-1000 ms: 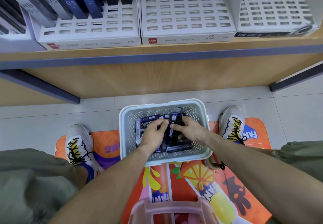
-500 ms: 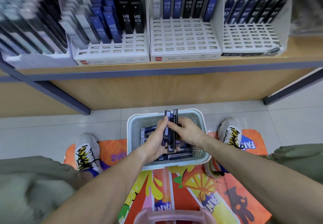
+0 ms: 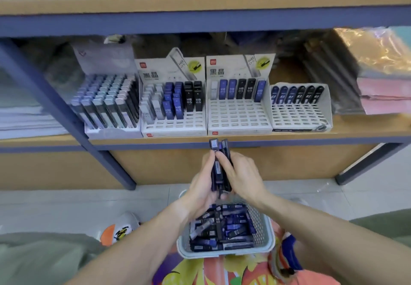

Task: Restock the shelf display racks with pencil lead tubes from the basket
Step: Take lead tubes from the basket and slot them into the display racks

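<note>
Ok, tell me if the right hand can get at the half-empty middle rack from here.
Probably yes: the rack faces the right hand with nothing between, but that hand grips the tubes together with the left hand.

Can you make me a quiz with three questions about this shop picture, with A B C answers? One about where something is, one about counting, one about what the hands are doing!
1. Where is the basket?
A. on the shelf
B. on the floor
C. on a chair

2. How many tubes stand in the rightmost rack?
A. two
B. six
C. ten

3. What are the two hands doing?
A. holding a bundle of tubes
B. hanging empty
C. pushing the basket

Answers: 1 B, it sits below the shelf by the person's legs. 2 B, one row of six. 3 A, the left hand and right hand grip the bundle of tubes.
</note>
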Available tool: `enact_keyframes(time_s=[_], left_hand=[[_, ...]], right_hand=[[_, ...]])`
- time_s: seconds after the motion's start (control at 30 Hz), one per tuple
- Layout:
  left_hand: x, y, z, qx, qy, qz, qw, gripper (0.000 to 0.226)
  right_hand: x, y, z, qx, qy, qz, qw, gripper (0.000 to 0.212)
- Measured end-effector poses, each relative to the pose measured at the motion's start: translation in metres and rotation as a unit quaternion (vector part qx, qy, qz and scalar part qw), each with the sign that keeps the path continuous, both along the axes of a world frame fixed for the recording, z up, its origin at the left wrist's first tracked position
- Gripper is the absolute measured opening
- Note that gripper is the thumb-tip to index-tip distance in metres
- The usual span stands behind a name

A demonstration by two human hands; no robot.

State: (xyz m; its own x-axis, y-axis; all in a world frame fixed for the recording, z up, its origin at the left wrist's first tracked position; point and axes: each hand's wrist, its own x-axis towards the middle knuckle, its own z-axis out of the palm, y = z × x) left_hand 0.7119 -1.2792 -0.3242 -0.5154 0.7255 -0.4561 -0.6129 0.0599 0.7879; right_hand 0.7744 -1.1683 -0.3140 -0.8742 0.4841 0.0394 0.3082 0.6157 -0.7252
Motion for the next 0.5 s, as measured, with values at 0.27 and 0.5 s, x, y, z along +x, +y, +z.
enact_keyframes(time_s=[0.27, 0.5], left_hand=[[-0.03, 0.005, 0.082, 0.052, 0.106, 0.027, 0.993, 0.035], [-0.059, -0.002, 0.119, 0.086, 0.086, 0.011, 0.993, 0.036]], right_hand=[[-0.039, 0.017, 0.093, -0.156, 0.057, 0.012, 0.986, 0.05], [-0.064, 0.021, 0.128, -0.275, 0.062, 0.04, 0.959, 0.061]])
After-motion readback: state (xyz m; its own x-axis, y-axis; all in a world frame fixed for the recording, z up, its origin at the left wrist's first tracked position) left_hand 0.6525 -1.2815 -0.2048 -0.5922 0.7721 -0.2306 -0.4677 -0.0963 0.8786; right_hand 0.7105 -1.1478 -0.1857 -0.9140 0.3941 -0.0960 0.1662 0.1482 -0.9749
